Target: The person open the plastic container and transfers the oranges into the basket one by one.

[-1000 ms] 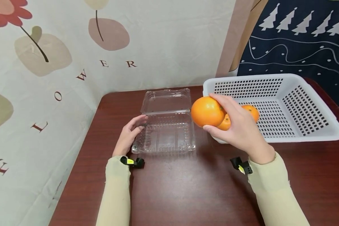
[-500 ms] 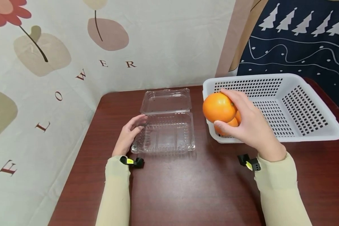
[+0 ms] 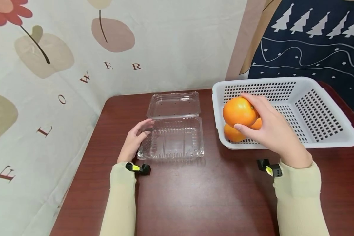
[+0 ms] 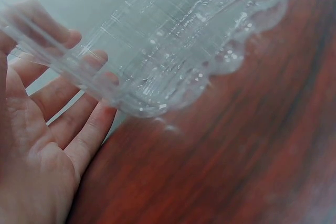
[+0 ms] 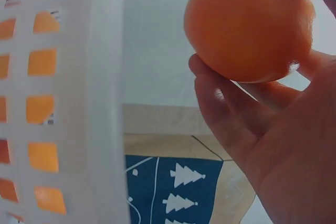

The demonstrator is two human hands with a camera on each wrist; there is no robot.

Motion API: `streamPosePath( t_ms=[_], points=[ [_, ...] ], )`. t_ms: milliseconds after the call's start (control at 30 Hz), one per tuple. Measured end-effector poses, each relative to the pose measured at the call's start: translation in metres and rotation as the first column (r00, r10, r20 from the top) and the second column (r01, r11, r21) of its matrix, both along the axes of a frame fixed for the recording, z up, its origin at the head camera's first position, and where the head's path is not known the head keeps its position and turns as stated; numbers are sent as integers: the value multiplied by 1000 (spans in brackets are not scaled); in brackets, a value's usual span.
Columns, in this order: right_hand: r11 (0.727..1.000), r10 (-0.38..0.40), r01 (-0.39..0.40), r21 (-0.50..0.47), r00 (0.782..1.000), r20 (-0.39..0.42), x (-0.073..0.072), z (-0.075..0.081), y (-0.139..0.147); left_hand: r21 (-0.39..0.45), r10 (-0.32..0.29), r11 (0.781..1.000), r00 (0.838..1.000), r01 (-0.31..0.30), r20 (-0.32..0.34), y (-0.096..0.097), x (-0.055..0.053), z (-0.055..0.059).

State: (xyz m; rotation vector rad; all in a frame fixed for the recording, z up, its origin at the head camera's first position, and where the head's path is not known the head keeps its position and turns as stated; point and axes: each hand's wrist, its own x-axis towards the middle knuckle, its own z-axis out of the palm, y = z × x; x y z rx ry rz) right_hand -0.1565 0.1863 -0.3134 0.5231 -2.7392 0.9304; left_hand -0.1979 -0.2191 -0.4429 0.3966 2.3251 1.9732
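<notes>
In the head view my right hand (image 3: 272, 126) grips an orange (image 3: 240, 111) between thumb and fingers, over the left end of the white basket. The right wrist view shows that orange (image 5: 249, 22) from below, against the fingers. Two more oranges sit beneath it in the basket; one (image 3: 234, 133) shows clearly, the other (image 3: 256, 124) is partly hidden by the hand. My left hand (image 3: 132, 141) rests at the left side of a clear plastic clamshell box (image 3: 174, 139). Its fairly straight fingers (image 4: 65, 98) lie against the box wall in the left wrist view.
The white perforated basket (image 3: 330, 144) stands on the right of the dark red table (image 3: 194, 193). The clamshell's open lid (image 3: 174, 105) lies flat towards the wall. A printed cloth (image 3: 177, 49) hangs behind the table, with a dark tree-patterned cloth (image 3: 306, 52) at the right.
My right hand has moved right with the orange, from beside the box to over the basket. The orange below it has come more into view. My left hand has stayed still.
</notes>
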Motion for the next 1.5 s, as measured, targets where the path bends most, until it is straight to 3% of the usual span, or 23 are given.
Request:
streamPosePath(
  t_ms=[200, 567, 700, 800, 933, 1167, 1500],
  points=[
    [999, -39, 39, 8, 996, 82, -1, 2, 10, 0, -3, 1000, 1000, 3, -6, 1, -1, 0],
    [997, -77, 75, 16, 985, 156, -4, -1, 26, -3, 8, 1000, 1000, -8, 4, -1, -1, -3],
    [995, -102, 100, 18, 978, 184, -2, 0, 32, -20, 13, 1000, 1000, -13, 1, -6, -5, -13],
    [994, -110, 108, 18, 977, 184, 1, 1, 36, -21, 9, 1000, 1000, -10, -4, -6, -5, -12],
    [992, -124, 120, 36, 977, 174, 4, 3, 40, -14, 7, 1000, 1000, -7, -2, -1, 0, -2],
    [990, -136, 129, 50, 972, 190, 7, 5, 43, -33, 21, 999, 1000, -21, 3, -3, 1, 0],
    [987, -126, 110, 120, 982, 139, 9, 9, 50, -39, 13, 999, 1000, -13, 8, -3, 1, -1]
  ],
)
